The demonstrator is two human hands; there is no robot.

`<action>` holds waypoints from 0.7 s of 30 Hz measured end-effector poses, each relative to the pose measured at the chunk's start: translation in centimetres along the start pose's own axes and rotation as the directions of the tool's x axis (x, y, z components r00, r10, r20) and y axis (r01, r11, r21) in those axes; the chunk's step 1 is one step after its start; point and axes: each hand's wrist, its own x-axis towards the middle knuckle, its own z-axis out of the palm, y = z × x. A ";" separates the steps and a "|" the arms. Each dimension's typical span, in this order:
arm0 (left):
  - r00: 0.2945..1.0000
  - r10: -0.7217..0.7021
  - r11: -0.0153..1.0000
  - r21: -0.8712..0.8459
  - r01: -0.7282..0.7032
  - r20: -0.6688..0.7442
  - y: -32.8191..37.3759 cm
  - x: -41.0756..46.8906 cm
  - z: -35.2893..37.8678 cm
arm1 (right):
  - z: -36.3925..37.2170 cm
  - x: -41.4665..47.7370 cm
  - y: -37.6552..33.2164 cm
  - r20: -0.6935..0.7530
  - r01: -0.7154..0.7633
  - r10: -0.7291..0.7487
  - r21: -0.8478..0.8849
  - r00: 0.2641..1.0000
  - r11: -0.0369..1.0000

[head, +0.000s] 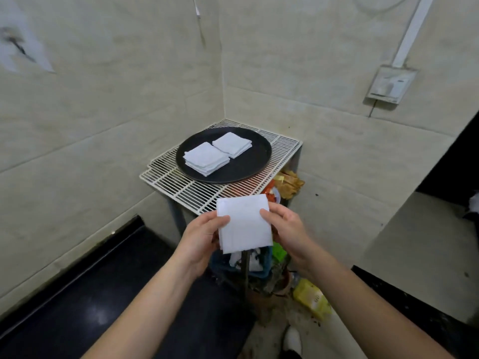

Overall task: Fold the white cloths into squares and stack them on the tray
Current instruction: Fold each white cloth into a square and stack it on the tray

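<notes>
A folded white cloth (243, 224) hangs in the air in front of me, roughly square. My left hand (204, 231) pinches its left edge with the thumb on top. On the right edge, my right hand (285, 224) pinches it the same way. Beyond it, a round black tray (243, 167) lies on a white wire rack (181, 185). Two stacks of folded white cloths sit side by side on the tray: a left stack (206, 158) and a right stack (232, 144).
The rack stands in a tiled corner, on a dark frame. Under it are a blue basket (259, 263) with cloths, food packets (290, 185) and a yellow bag (312, 297) on the floor. A black counter edge (77, 268) runs at left, another counter (414, 242) at right.
</notes>
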 end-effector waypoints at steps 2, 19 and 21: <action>0.999 0.034 0.999 -0.001 -0.034 -0.032 1.4 3.0 0.6 | -0.3 4.1 -1.4 0.048 0.018 -0.017 -0.019 0.999 1.000; 0.836 0.110 0.991 0.124 -0.051 -0.538 12.3 28.8 7.6 | -3.2 39.2 -11.4 0.325 0.025 0.088 -0.328 0.942 0.944; 0.802 0.137 0.984 0.173 -0.043 -0.581 12.9 30.9 7.6 | -2.8 41.8 -11.9 0.339 0.052 0.068 -0.334 0.938 0.941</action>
